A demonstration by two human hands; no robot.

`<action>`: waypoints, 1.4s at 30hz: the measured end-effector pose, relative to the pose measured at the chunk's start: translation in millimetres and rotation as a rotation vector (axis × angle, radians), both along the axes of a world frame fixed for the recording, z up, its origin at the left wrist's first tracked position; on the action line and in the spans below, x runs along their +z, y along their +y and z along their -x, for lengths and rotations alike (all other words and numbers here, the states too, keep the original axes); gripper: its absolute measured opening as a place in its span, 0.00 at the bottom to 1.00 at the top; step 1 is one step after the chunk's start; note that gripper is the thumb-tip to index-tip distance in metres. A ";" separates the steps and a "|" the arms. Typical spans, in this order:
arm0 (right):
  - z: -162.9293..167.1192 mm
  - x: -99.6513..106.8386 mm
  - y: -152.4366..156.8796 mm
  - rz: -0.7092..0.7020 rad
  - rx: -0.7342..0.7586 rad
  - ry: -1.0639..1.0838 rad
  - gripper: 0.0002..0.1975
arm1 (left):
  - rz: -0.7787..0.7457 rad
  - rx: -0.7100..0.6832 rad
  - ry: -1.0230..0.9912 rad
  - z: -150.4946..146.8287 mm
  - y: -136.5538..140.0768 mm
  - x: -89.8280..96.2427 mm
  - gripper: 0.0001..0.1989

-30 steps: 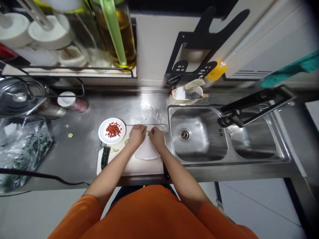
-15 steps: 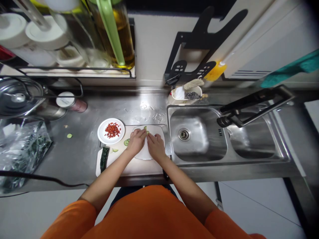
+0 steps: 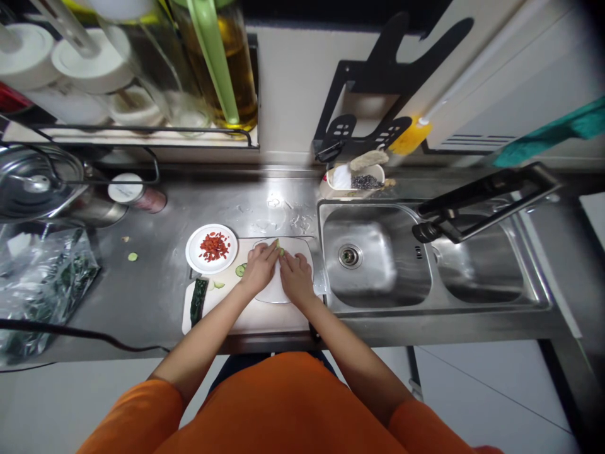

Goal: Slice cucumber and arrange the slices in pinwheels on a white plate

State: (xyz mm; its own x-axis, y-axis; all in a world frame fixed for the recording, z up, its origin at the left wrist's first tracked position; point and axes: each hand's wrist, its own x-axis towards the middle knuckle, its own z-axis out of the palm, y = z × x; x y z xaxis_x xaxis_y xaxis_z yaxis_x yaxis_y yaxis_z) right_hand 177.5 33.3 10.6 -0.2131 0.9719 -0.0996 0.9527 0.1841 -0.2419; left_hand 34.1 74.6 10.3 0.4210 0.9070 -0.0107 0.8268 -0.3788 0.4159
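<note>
Side by side over a white oval plate (image 3: 274, 294), my left hand (image 3: 259, 266) and my right hand (image 3: 297, 277) meet at the fingertips. Small pale-green cucumber slices (image 3: 281, 251) show between them, pinched by the closed fingers; how many is hidden. The plate rests on a white cutting board (image 3: 274, 320). More cucumber slices (image 3: 241, 270) lie just left of my left hand. A dark green piece of cucumber (image 3: 198, 301) and a few pale cut bits (image 3: 218, 285) are at the board's left end.
A white dish (image 3: 193, 257) of red goji berries (image 3: 215, 246) overlaps the board's back left corner. Right of the board is a double steel sink (image 3: 378, 252) with a black faucet (image 3: 486, 192). A plastic bag of greens (image 3: 47, 290) and a lidded jar (image 3: 137, 192) stand left.
Both hands stay together over the plate, with only slight finger movement at the cucumber slices. The whole view has shifted a touch.
</note>
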 end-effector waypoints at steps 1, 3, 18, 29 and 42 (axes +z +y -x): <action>-0.4 0.2 0.1 0.005 0.003 0.001 0.22 | 0.003 -0.005 -0.003 0.3 0.6 -0.2 0.20; -1.6 0.5 0.3 0.015 0.009 0.006 0.22 | 0.010 -0.022 -0.009 1.2 2.4 -0.3 0.20; -3.8 1.5 2.7 0.020 0.013 0.041 0.21 | 0.020 -0.075 -0.031 3.9 7.7 1.1 0.21; -16.9 10.0 -6.5 -0.089 -0.017 0.164 0.19 | -0.138 0.340 -0.185 60.2 1.3 35.9 0.17; -7.1 19.7 -34.6 0.003 0.012 0.166 0.18 | 0.069 0.596 -0.139 68.4 -63.3 4.9 0.17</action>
State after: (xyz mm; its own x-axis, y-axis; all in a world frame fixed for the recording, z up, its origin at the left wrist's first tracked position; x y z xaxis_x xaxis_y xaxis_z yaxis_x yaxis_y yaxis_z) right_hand 184.6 -1.3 30.3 -0.2379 0.9691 -0.0646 0.8974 0.1939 -0.3962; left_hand -34.3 11.3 15.2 -0.1563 0.9859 -0.0590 0.8245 0.1632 0.5419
